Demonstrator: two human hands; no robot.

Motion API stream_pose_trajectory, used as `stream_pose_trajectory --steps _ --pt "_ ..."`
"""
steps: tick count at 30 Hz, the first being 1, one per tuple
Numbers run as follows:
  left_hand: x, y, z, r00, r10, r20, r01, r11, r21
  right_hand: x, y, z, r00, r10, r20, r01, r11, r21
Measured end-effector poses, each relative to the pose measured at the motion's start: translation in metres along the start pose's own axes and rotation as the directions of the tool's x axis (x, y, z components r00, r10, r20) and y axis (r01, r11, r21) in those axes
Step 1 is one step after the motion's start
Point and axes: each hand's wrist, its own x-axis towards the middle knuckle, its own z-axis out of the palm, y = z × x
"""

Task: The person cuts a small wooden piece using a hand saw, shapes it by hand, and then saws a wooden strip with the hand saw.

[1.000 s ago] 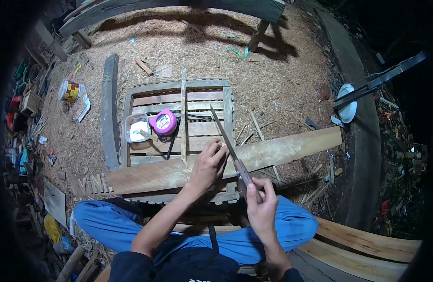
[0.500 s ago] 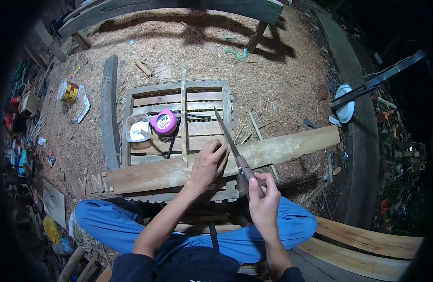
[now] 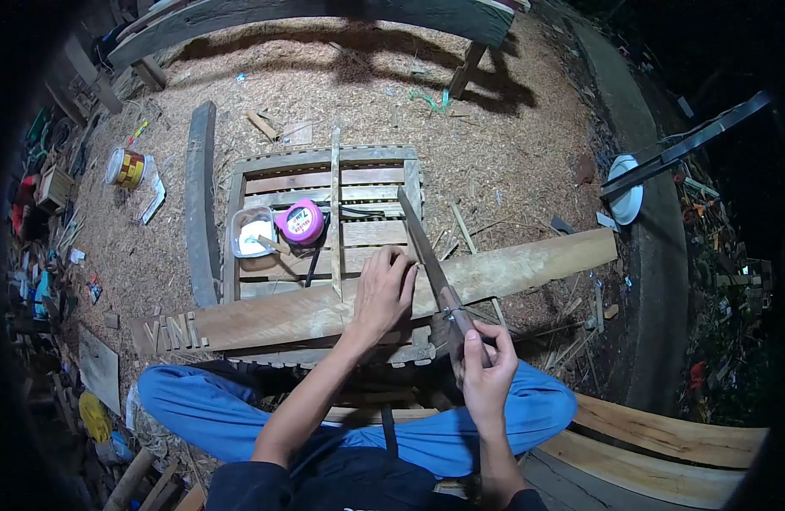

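A long plank [image 3: 529, 266] lies across a slatted wooden frame [image 3: 371, 232] in front of my crossed legs. My left hand [image 3: 382, 289] is closed above the plank's middle, its fingertips pinching a small piece of wood [image 3: 419, 266], mostly hidden by the fingers. In my right hand [image 3: 488, 366] is the handle of a long knife [image 3: 426, 251]. Its dark blade points away from me, just right of my left fingertips. Several short wood sticks [image 3: 175, 332] sit on the plank's left end. A thin wood strip [image 3: 335, 204] runs lengthwise over the frame, touching the plank.
On the frame are a pink tape measure [image 3: 304, 222] and a plastic tub [image 3: 251, 232] with white contents. A dark beam [image 3: 200, 204] lies to the left, near a yellow-and-red container [image 3: 127, 169]. Wood shavings cover the ground. A bench [image 3: 324, 24] stands at the back.
The knife has shifted a little to the right and its blade now stands steeper. My left fingers have moved slightly, and the small piece of wood shows at their tips.
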Motion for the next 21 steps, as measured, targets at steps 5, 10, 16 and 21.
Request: stream_pose_trajectory --steps 5,10,16,21 --pt "0.000 -0.003 0.001 0.989 -0.018 -0.145 -0.011 0.980 -0.198 -0.002 -0.001 0.001 0.999 -0.012 -0.033 0.015 0.994 0.109" --pt "0.011 0.011 -0.011 0.982 -0.130 -0.134 0.089 0.958 -0.272 -0.004 0.002 0.004 1.000 -0.012 -0.027 0.016 0.986 0.166" --pt "-0.001 0.017 -0.011 0.991 -0.001 -0.133 -0.003 1.000 -0.027 -0.004 0.012 0.007 1.000 -0.016 -0.010 0.018 0.986 0.166" --pt "-0.013 0.009 -0.020 0.991 0.004 -0.133 0.007 0.997 0.082 -0.006 0.022 0.014 1.000 -0.014 -0.014 0.016 0.985 0.171"
